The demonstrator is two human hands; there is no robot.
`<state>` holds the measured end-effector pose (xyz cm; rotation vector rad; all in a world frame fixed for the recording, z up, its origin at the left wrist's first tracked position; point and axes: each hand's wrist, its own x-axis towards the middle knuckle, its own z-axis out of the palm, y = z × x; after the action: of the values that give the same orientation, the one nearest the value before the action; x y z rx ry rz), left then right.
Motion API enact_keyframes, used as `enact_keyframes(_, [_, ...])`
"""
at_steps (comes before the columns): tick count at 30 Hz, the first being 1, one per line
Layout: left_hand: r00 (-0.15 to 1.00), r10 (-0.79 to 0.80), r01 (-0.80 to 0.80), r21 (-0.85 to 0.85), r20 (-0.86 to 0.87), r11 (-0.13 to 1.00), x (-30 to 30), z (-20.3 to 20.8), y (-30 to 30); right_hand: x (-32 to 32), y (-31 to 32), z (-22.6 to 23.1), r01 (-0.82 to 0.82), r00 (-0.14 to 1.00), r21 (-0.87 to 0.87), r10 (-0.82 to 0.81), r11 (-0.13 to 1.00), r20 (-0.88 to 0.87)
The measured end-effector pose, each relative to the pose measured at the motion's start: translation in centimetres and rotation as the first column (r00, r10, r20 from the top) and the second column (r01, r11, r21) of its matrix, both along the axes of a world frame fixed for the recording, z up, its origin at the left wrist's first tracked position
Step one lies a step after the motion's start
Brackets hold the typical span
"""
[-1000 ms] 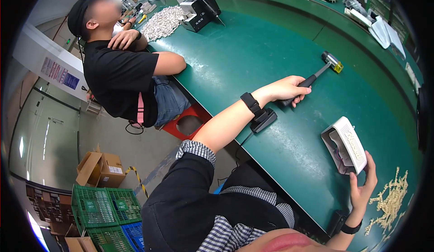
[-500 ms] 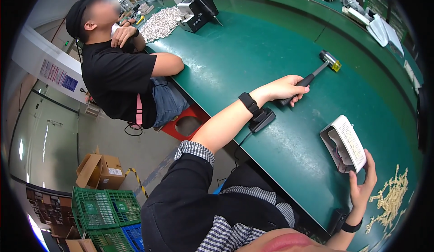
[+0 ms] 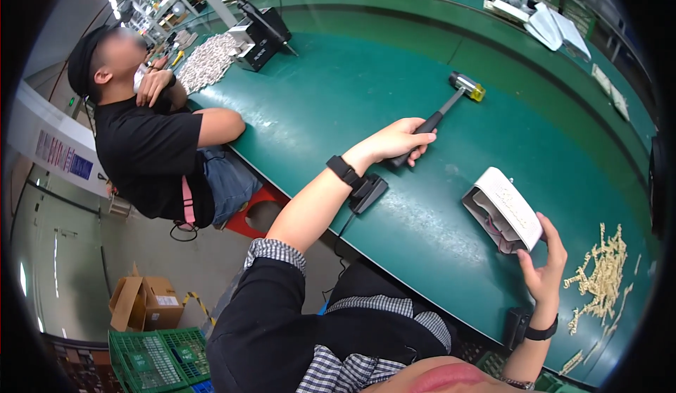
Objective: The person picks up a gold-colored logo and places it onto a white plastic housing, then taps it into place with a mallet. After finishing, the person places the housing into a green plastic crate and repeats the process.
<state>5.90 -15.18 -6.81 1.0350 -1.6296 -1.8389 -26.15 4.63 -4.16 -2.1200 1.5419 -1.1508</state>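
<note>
My left hand is wrapped round the black handle of a mallet. Its metal head, with one dark face and one yellow face, points away from me over the green table. At the right, my right hand grips the near end of a white, hollow plastic housing, thumb low and fingers along its right side. The housing rests tilted on the table, its open side facing left, with raised lettering on its upper face. Its inside is partly in shadow.
A pile of small cream-coloured strips lies right of my right hand. A co-worker sits at the left, an elbow on the green table. Beyond are a heap of small white parts and a black device.
The view has turned, so everything sits further left in the picture. Both hands keep their holds; the mallet and the housing show little movement of their own.
</note>
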Motion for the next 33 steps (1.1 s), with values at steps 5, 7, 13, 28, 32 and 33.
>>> enact_keyframes(5, [0.999, 0.021, -0.021, 0.003, 0.029, 1.000, -0.03, 0.13, 0.06, 0.06, -0.01, 0.43, -0.020, 0.999, -0.010, 0.020, 1.000, -0.026])
enact_keyframes(7, [0.999, 0.030, -0.030, -0.010, 0.036, 1.000, -0.10, 0.28, -0.04, 0.07, -0.21, 0.53, -0.034, 0.999, -0.007, 0.034, 0.999, -0.012])
enact_keyframes(13, [1.000, 0.014, -0.014, -0.002, 0.025, 1.000, -0.10, -0.04, 0.41, -0.05, 0.28, 0.31, -0.030, 0.999, -0.012, 0.030, 0.999, -0.022])
enact_keyframes(28, [0.999, 0.012, -0.011, -0.010, 0.032, 1.000, -0.09, 0.22, 0.41, -0.17, 0.02, 0.13, -0.010, 0.999, 0.019, 0.011, 1.000, -0.051])
enact_keyframes(32, [0.999, 0.014, -0.014, -0.005, 0.037, 1.000, 0.12, 0.46, 0.41, 0.05, 0.03, 0.21, -0.030, 0.998, -0.045, 0.028, 0.999, -0.064])
enact_keyframes(33, [0.999, 0.014, -0.014, -0.004, 0.036, 1.000, 0.07, 0.44, 0.47, 0.05, 0.09, 0.12, -0.025, 0.998, -0.046, 0.022, 0.999, -0.062])
